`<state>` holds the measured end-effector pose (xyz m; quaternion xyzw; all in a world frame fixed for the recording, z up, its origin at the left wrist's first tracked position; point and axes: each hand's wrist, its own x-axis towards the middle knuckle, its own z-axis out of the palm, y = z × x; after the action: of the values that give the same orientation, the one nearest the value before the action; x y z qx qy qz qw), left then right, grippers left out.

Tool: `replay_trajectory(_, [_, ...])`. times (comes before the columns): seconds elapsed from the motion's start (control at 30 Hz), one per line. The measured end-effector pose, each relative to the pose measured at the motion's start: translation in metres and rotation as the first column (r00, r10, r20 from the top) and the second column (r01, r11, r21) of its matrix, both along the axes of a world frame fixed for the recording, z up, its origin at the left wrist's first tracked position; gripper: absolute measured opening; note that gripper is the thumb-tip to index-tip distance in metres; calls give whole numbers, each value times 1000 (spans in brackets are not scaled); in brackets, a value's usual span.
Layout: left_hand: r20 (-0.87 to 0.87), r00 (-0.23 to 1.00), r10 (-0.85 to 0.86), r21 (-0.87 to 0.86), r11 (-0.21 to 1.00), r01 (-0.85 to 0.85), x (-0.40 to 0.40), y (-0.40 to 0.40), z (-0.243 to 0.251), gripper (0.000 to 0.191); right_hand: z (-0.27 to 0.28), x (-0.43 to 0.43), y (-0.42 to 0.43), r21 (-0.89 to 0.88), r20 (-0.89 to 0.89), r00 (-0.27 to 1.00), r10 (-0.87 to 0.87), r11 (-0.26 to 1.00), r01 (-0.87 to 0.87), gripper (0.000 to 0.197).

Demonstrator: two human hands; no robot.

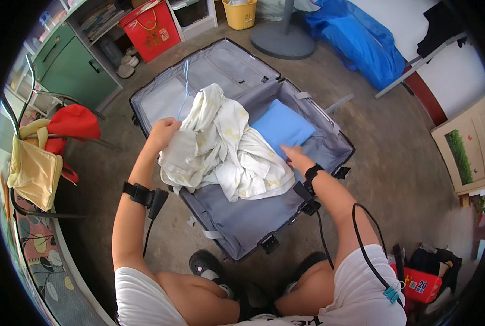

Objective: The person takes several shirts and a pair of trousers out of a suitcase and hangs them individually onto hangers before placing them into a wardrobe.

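An open suitcase [230,228] with grey lining lies on the floor before me. A crumpled white garment with pale yellow prints [230,142] is spread across its middle. My left hand [165,132] is closed on a thin light-blue clothes hanger [186,87] at the garment's upper left. The hanger sticks up above my fingers, over the lid half of the case. A folded blue cloth item [285,124] lies in the deeper half. My right hand [297,158] is at its lower edge, fingers apart, the index finger touching the blue cloth beside the garment.
A chair [65,214] holding a red cap [75,122] and yellow bag [36,171] stands left. Beyond the case are a green cabinet [77,69], red gift bag [153,32], round grey stand base [283,44] and blue plastic bag [356,40]. Black cables [324,234] hang from my wrist straps.
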<state>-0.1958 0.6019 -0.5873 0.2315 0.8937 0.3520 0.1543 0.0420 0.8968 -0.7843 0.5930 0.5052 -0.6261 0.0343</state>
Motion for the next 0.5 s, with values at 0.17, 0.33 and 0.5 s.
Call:
replay_trajectory(0.17, [453, 882, -127, 296, 955, -14, -9, 27, -28, 21, -32, 4, 19, -336, -328, 864, -383, 901, 273, 56])
replay_trajectory(0.33, [416, 909, -28, 229, 970, -75, 6, 21, 0, 25, 13, -11, 11, -15, -315, 913, -259, 963, 268, 57])
replay_trajectory(0.5, [168, 982, 84, 344, 929, -139, 19, -8, 77, 26, 114, -14, 18, -137, -308, 852, -423, 906, 400, 55])
